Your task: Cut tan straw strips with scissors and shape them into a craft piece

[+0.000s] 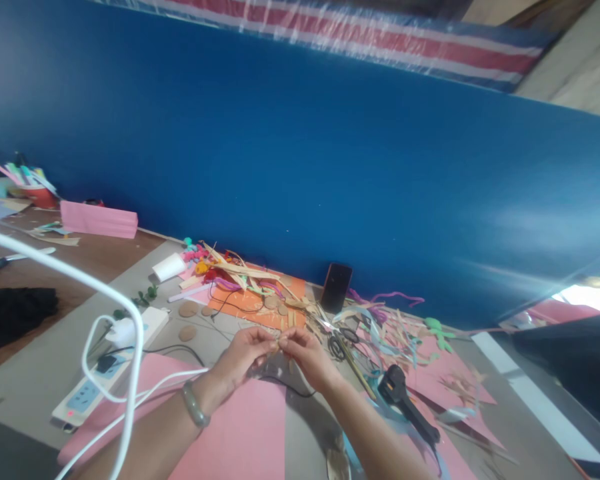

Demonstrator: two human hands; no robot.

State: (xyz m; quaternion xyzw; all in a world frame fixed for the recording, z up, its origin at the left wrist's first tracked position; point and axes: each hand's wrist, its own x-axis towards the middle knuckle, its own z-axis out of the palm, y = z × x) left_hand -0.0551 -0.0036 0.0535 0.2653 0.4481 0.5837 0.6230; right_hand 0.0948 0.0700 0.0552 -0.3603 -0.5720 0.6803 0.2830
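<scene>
My left hand (247,355), with a greenish bangle (195,404) on its wrist, and my right hand (307,355) meet fingertip to fingertip over the middle of the table. Both are closed in a pinch. Whatever sits between the fingertips is too small to make out. Below and to the left of them lies a pink sheet (240,433). Just beyond is an orange sheet (237,303) strewn with pale shavings and strips. Scissors (343,335) with black handles lie to the right of my right hand.
A power strip (87,393) and a thick white cable (139,353) occupy the left. A black glue gun (407,403) rests at right among paper strips. A phone (337,288) leans against the blue wall (290,153). A white cup (169,267) lies on its side.
</scene>
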